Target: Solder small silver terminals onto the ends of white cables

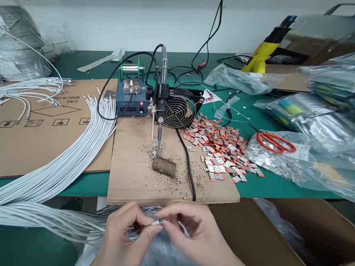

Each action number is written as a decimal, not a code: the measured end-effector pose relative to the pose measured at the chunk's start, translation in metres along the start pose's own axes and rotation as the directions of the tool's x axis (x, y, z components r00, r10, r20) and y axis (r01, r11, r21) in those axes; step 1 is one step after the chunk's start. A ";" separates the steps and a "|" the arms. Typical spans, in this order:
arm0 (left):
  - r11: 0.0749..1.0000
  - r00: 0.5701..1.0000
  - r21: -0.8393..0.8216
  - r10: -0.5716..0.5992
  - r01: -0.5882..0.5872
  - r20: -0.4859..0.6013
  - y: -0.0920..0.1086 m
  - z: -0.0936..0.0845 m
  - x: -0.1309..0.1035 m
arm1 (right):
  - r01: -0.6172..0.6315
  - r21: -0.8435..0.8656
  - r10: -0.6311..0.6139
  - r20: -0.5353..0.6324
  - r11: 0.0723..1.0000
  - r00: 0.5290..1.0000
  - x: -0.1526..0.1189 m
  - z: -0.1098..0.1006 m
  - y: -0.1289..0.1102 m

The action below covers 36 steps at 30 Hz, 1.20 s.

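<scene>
Low in the middle of the head view, my left hand [122,237] pinches a light grey cable [156,223] close to its end between thumb and forefinger. My right hand [196,227] meets it there, thumb and forefinger closed at the cable's tip. The tip itself is small and partly covered by my fingers. A thick bundle of the same cables [69,166] curves across from the left, its cut ends pointing up beside the soldering station [132,102]. Below that bundle, more grey cables [46,216] run behind my left hand.
A soldering iron [161,83] stands tip down over a brown sponge [164,166] on a cardboard sheet [138,184]. Beside it are a small fan [176,112] and a pile of orange-and-metal pieces [220,145]. Orange-handled scissors [275,142] lie on plastic bags. An open carton [256,235] stands below right.
</scene>
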<state>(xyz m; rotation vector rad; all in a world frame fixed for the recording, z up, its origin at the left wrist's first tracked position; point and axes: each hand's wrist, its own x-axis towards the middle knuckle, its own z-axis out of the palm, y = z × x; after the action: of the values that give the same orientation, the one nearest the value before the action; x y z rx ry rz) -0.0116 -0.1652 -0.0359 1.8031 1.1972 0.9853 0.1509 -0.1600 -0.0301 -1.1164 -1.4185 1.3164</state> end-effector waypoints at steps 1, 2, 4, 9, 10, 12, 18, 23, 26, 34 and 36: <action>1.000 1.000 0.023 0.021 -0.021 -0.004 0.000 0.000 0.000 | 0.068 -0.096 -0.069 -0.011 0.993 0.998 0.000 -0.002 -0.004; 0.998 0.999 0.042 0.044 -0.044 0.001 0.000 0.000 0.000 | 0.116 -0.166 -0.118 -0.002 0.979 0.993 0.000 -0.004 -0.007; 0.994 0.997 0.070 0.080 -0.081 0.013 0.001 0.000 -0.001 | 0.153 -0.253 -0.149 0.038 0.955 0.988 -0.001 -0.007 -0.011; 0.999 0.999 0.001 0.038 -0.038 -0.025 0.009 0.004 -0.001 | 0.204 -0.210 -0.215 -0.029 0.956 0.976 -0.007 -0.001 -0.006; 0.999 0.999 -0.045 0.012 -0.013 -0.033 0.011 0.006 0.000 | 0.224 -0.157 -0.239 -0.083 0.962 0.967 -0.009 0.003 -0.002; 0.991 0.998 -0.132 -0.047 0.040 -0.051 0.014 0.010 0.001 | 0.249 -0.048 -0.253 -0.216 0.967 0.943 -0.012 0.013 0.006; 0.993 0.991 -0.108 0.025 -0.039 -0.130 0.009 0.015 0.000 | 0.164 0.152 -0.110 -0.312 0.975 0.944 -0.011 0.031 0.012; 0.983 0.974 0.002 0.183 -0.185 -0.131 0.004 0.011 -0.004 | 0.045 0.367 0.040 -0.222 0.929 0.974 -0.005 0.014 0.007; 0.984 0.998 -0.178 0.005 -0.016 -0.058 0.002 0.008 -0.004 | 0.138 0.367 0.003 -0.359 0.920 0.933 -0.005 -0.004 0.003; 0.960 0.985 -0.254 -0.083 0.120 0.154 0.001 0.000 -0.006 | 0.090 -0.303 -0.018 0.232 0.949 0.973 0.000 -0.020 -0.024; 0.972 0.988 -0.219 -0.050 0.081 0.146 0.003 0.001 -0.006 | 0.100 -0.346 -0.007 0.262 0.933 0.965 0.003 -0.020 -0.027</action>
<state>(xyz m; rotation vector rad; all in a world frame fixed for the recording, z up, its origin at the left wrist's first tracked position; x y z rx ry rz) -0.0115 -0.1713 -0.0350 1.6159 1.0100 0.9021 0.1685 -0.1539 -0.0016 -1.1572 -1.9269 1.2254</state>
